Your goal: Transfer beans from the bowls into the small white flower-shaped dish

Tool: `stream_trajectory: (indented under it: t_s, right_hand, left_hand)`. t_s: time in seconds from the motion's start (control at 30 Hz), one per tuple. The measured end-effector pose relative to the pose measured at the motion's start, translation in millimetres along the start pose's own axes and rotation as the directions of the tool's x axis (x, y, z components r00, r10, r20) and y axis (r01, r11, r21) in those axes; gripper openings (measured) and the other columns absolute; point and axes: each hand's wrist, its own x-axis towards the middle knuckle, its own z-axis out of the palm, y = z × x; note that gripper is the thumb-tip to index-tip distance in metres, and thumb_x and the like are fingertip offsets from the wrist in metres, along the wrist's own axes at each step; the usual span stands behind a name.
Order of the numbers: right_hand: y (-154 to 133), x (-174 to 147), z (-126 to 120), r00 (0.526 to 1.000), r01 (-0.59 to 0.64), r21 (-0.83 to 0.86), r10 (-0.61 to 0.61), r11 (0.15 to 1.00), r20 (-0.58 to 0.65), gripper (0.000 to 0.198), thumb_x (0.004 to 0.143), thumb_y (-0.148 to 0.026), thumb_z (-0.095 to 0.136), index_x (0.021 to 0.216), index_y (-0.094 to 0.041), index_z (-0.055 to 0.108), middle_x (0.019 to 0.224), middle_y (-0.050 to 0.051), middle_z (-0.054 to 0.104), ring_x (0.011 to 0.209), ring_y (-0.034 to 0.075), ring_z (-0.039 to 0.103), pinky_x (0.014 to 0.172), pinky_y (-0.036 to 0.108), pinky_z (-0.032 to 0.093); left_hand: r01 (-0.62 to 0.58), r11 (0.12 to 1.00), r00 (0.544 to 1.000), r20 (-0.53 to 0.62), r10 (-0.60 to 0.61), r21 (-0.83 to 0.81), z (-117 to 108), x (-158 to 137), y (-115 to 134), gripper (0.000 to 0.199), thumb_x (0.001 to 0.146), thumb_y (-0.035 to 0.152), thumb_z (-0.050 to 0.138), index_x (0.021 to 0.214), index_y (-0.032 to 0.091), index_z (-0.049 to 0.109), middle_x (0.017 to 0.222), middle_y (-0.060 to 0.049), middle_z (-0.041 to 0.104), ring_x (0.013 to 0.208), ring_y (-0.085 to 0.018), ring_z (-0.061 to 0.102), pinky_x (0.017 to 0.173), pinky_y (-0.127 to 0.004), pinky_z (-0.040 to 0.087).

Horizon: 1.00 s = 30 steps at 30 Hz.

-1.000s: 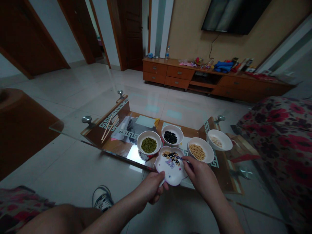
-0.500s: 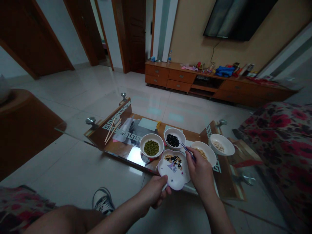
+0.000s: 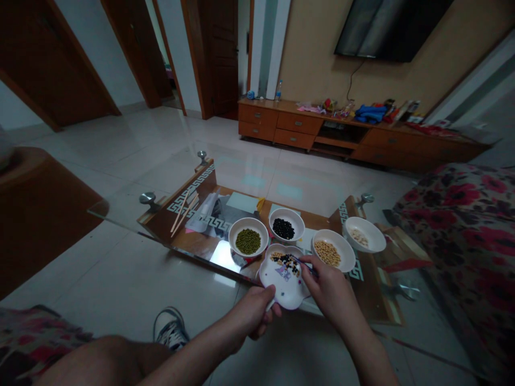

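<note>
Near the black-bean bowl, the left hand grips a flower-shaped plate while the right hand pinches tweezers, now (back from that bowl) at the plate's beans, where work apparently centres.

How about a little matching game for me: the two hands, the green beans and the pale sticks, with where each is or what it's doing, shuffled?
Column one
1. Left hand
2. Right hand
3. Green beans
4. Pale sticks

Column two
A. In the leftmost white bowl
B. Near the left end of the table
C. Holding a slim dark tool
D. Gripping a flower-shaped plate

Right pairs: 1-D, 2-C, 3-A, 4-B
</note>
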Motion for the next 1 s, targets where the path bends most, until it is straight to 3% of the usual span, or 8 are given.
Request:
stream_trajectory:
  t_s: [0.43,0.7,1.0]
  right_hand:
    - [2.2,-0.4,2.6,0.996,-0.025,-0.061,0.030,0.998,0.084,0.032,0.089,-0.037,0.040,0.104,-0.024,0.065,0.088,0.006,0.072,0.080,0.020,0.067,0.065,0.027,0.045]
    - [1.0,0.0,4.2,0.995,0.001,-0.051,0.004,0.999,0.097,0.032,0.089,-0.035,0.040,0.105,-0.023,0.065,0.090,0.007,0.072,0.085,0.021,0.067,0.073,0.029,0.046]
    - [2.3,-2.0,-1.0,0.995,0.000,-0.048,0.005,0.999,0.103,0.030,0.085,-0.037,0.045,0.098,-0.023,0.069,0.082,0.006,0.072,0.070,0.019,0.066,0.062,0.026,0.044]
  left_hand:
    - [0.005,1.000,1.000,0.008,-0.005,0.000,0.4,-3.4,2.5,0.058,0.076,0.075,0.035,0.072,0.019,0.051,0.044,0.010,0.030,0.031,-0.005,0.019,0.040,-0.020,0.013]
    - [0.001,1.000,1.000,0.002,-0.001,-0.018,-0.4,-1.3,0.3,0.052,0.082,0.066,0.034,0.071,0.019,0.053,0.044,0.009,0.030,0.030,-0.005,0.019,0.038,-0.021,0.012]
    - [-0.002,1.000,1.000,0.005,0.002,-0.017,-0.5,-2.0,0.5,0.056,0.078,0.072,0.037,0.071,0.019,0.052,0.044,0.010,0.030,0.030,-0.005,0.021,0.039,-0.020,0.012]
